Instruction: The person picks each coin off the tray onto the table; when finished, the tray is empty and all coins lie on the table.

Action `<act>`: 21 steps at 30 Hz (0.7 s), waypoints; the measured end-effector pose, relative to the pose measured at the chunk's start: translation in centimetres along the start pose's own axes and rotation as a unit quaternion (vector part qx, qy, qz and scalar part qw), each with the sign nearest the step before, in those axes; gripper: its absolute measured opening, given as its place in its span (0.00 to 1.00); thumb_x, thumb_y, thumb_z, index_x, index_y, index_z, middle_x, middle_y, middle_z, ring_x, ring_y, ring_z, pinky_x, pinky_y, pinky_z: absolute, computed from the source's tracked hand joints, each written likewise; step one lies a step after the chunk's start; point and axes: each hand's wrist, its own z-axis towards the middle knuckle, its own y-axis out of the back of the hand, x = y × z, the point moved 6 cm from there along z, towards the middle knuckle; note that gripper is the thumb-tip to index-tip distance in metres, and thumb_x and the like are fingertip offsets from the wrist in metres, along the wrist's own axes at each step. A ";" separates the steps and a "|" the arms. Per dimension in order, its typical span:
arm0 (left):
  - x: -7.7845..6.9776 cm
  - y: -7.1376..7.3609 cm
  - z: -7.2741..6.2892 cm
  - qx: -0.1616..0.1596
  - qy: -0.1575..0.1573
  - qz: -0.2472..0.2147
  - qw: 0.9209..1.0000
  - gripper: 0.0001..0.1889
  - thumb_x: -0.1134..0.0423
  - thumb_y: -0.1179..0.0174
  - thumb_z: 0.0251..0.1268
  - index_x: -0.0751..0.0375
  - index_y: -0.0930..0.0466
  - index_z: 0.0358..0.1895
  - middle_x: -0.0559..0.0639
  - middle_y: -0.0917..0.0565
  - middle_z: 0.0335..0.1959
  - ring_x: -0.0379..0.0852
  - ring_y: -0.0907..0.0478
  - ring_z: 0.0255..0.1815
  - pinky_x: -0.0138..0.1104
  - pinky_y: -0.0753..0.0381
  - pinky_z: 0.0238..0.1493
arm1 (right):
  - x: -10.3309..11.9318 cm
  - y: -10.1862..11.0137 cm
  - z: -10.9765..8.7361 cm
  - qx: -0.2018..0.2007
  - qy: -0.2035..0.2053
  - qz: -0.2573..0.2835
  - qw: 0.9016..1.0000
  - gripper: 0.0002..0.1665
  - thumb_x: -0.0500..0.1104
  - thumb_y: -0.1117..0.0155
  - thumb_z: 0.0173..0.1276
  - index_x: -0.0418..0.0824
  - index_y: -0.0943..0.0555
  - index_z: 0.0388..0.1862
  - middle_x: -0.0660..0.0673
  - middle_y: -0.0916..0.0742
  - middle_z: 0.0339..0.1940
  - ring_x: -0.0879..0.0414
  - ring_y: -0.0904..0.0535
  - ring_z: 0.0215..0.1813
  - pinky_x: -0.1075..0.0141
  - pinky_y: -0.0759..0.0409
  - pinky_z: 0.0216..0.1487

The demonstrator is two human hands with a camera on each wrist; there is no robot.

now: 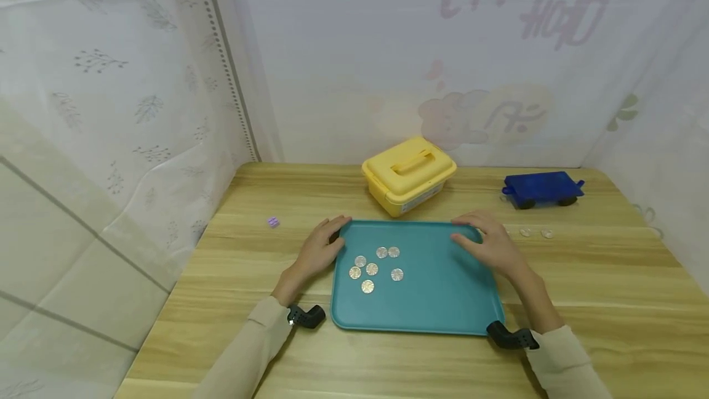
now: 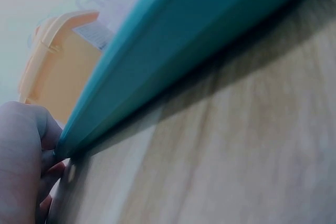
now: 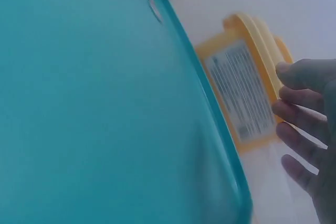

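Observation:
A teal rectangular tray (image 1: 437, 306) lies on the wooden table. Several round coins (image 1: 368, 287), some golden and some silvery, sit on its left half. My left hand (image 1: 319, 250) holds the tray at its far left corner; in the left wrist view its fingers (image 2: 50, 129) bend round the rim. At the far right corner, my right hand (image 1: 493, 245) hovers with thumb and fingers spread. Nothing is between those fingers (image 3: 302, 114) in the right wrist view, where they stand apart from the tray edge.
Behind the tray stands a yellow lidded box (image 1: 410, 171) with a handle. A blue wheeled toy cart (image 1: 543, 188) is at the back right, with clear round discs (image 1: 547, 234) before it. One small purple block (image 1: 273, 221) lies to the left. Patterned cloth hangs behind the table.

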 end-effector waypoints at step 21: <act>0.4 -0.1 0.1 -0.002 0.002 0.001 1.000 0.26 0.62 0.50 0.70 0.55 0.30 0.72 0.54 0.30 0.74 0.51 0.39 0.79 0.43 0.52 0.84 | 5.4 -9.2 -1.2 0.158 0.053 -0.067 0.984 0.15 0.50 0.29 0.64 0.52 0.13 0.49 0.55 0.14 0.49 0.54 0.21 0.56 0.51 0.19 0.59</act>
